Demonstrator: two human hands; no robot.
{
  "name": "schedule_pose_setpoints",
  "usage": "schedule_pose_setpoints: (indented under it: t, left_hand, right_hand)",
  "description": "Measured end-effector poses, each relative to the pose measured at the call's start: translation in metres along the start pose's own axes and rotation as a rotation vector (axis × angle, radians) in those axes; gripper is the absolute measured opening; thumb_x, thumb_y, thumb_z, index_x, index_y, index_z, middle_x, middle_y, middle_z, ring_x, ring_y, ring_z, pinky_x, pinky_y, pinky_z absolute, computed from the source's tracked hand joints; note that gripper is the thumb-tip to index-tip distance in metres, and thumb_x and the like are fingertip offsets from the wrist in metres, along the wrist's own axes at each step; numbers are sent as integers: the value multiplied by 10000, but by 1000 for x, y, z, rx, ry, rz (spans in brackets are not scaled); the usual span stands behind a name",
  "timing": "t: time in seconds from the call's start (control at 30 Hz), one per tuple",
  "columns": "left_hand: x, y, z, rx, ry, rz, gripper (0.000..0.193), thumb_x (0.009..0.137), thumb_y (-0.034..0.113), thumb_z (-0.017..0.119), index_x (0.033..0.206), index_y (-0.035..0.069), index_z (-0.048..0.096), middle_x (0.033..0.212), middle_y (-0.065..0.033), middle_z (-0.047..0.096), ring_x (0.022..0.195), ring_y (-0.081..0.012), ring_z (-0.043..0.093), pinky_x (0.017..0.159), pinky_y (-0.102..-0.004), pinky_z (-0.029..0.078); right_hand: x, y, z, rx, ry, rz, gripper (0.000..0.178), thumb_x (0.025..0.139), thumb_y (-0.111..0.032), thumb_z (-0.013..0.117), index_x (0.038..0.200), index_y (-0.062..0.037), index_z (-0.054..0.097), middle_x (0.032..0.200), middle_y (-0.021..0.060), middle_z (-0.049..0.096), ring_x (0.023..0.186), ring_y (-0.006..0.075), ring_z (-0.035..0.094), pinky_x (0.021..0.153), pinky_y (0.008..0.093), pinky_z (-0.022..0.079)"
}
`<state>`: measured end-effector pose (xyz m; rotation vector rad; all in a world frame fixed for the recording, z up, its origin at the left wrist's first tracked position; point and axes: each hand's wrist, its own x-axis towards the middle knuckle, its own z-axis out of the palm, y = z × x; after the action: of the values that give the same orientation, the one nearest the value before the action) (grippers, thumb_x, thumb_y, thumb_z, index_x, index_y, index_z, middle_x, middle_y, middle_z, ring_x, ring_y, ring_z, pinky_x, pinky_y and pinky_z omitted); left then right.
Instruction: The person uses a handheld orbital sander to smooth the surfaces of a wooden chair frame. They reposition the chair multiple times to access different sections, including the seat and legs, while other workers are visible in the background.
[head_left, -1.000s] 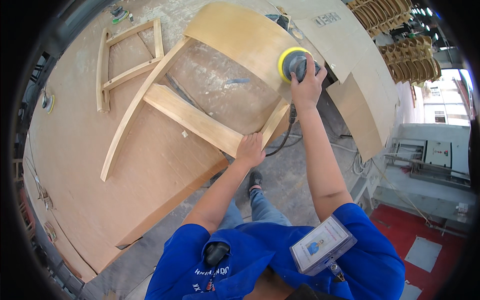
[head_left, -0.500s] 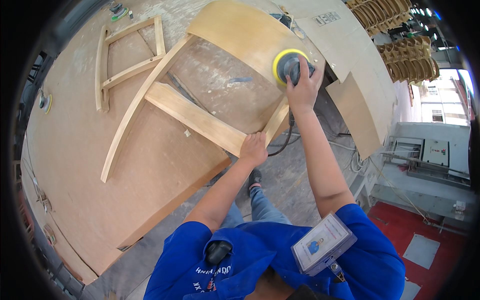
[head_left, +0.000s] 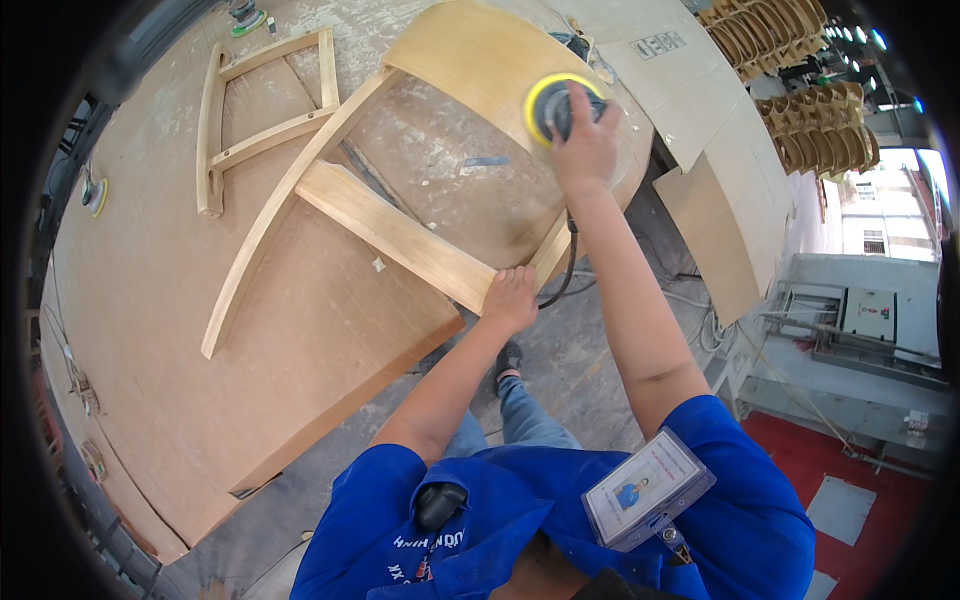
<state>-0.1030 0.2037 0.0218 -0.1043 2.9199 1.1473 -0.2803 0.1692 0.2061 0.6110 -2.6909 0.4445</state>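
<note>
Two hands on the job: right hand (head_left: 585,150) clamped on sander (head_left: 556,105), flat on chair back (head_left: 480,60) atop bench (head_left: 300,330). Left hand (head_left: 510,297) grips rail (head_left: 400,235) end. Cord (head_left: 568,265) hangs btwn arms. Spare frame (head_left: 240,120) lies well left; stacked chair parts (head_left: 810,110) far right.

Two hands, left hand (head_left: 510,297) and right hand (head_left: 585,150), one round sander (head_left: 556,103), one chair frame (head_left: 400,235), one smaller frame piece (head_left: 262,110), two stacks of chair parts (head_left: 815,125).
</note>
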Motion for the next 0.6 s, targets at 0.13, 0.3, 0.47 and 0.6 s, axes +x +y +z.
schedule_pose_setpoints:
  t: [0.13, 0.3, 0.47, 0.6]
  left_hand:
    - [-2, -1, 2, 4, 76, 45, 559, 733, 175, 660, 1210, -23, 446, 1056, -167, 586, 1043, -310, 567, 915, -406, 401]
    - [1, -5, 10, 10, -14, 17, 494, 752, 173, 642, 1182, -8, 481, 1055, -150, 587, 1056, -290, 554, 931, -392, 391]
    - [3, -9, 16, 22, 46, 84, 522, 749, 180, 660, 1191, -15, 463, 1054, -145, 579, 1056, -280, 552, 943, -387, 386]
    - [-1, -7, 10, 61, 25, 83, 581, 744, 195, 674, 1235, -23, 451, 1065, -146, 573, 1060, -281, 551, 944, -391, 388]
  right_hand:
    - [11, -29, 12, 5, -38, -86, 734, 756, -75, 749, 1369, -350, 453, 1342, 186, 384, 1023, 422, 609, 850, 465, 530]
    - [21, -70, 17, -18, -139, -95, 659, 827, -26, 627, 1376, -348, 457, 1349, 171, 390, 1069, 403, 594, 845, 454, 534]
    - [-10, -66, 9, 40, -300, -161, 633, 832, -23, 606, 1362, -344, 478, 1377, 165, 389, 1116, 391, 572, 869, 443, 528]
    - [-44, -12, -3, 78, -295, -43, 649, 815, -5, 623, 1357, -330, 476, 1395, 173, 381, 1118, 400, 575, 884, 452, 519]
